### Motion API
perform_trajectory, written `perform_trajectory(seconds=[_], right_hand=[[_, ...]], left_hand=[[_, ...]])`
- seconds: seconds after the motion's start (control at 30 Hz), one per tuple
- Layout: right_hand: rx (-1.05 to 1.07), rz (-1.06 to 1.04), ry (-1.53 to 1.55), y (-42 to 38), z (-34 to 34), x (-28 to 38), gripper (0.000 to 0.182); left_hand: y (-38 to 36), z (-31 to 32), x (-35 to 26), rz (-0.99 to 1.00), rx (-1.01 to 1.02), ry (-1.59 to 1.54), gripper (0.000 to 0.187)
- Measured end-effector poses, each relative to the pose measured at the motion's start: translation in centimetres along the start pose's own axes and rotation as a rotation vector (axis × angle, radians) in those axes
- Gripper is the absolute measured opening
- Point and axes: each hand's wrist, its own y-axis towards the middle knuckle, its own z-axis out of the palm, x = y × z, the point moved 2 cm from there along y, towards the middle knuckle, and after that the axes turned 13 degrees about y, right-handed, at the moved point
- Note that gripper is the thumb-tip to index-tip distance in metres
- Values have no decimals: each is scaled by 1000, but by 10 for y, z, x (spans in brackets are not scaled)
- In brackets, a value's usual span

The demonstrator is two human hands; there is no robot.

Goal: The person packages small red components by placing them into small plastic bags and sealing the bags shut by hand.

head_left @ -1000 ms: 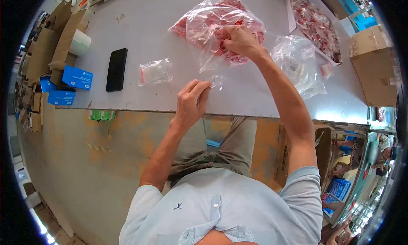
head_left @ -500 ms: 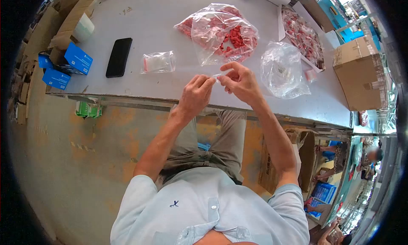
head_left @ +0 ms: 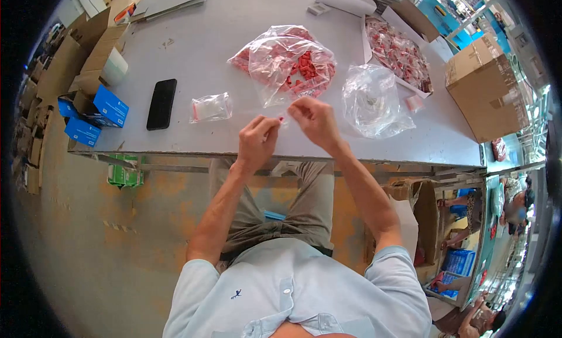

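Note:
My left hand [head_left: 257,141] is closed in a pinch on a small clear plastic bag [head_left: 285,123] above the table's near edge. A tiny red piece [head_left: 281,119] shows at its fingertips, in or against the bag. Close by on the right, my right hand [head_left: 316,122] has its fingers drawn together at the bag's upper side; what they pinch is hidden. Beyond both hands lies a large clear bag of red pieces [head_left: 304,68], its mouth toward me. A crumpled clear bag [head_left: 374,103] lies to the right, and a flat clear packet [head_left: 211,108] to the left.
On the left are a black phone [head_left: 161,104] and blue boxes [head_left: 111,106]. A white tray [head_left: 417,87] of small red-filled packets stands back right, beside a cardboard box [head_left: 486,89]. The table's front edge [head_left: 193,157] runs below my hands. Other people are at far right.
My right hand's fingers, spread before, have closed together. The red piece now shows at my left fingertips. The whole view has shifted, with the table lower in it.

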Motion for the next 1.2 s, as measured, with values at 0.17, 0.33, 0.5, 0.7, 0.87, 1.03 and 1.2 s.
perform_trajectory(seconds=[0.17, 0.33, 0.5, 0.7, 0.87, 1.03, 1.2], right_hand=[[-163, -218, 7, 63, -46, -3, 10], [273, 0, -520, 126, -41, -60, 19], [437, 213, -739, 146, -20, -97, 28], [455, 250, -594, 138, -19, -95, 34], [231, 35, -342, 127, -30, -80, 30], [212, 24, 205, 65, -21, -13, 14], [355, -81, 126, 30, 0, 15, 14]], left_hand=[[2, 0, 3, -147, 5, -90, 11], [3, -1, -1, -142, -5, -4, 8], [3, 3, 0, -99, -6, 35, 9], [1, 3, 3, -108, 6, 53, 11], [3, 3, 8, -100, -38, 46, 9], [0, 3, 8, -132, -16, -19, 11], [-1, 1, 8, -45, -42, 1, 11]])
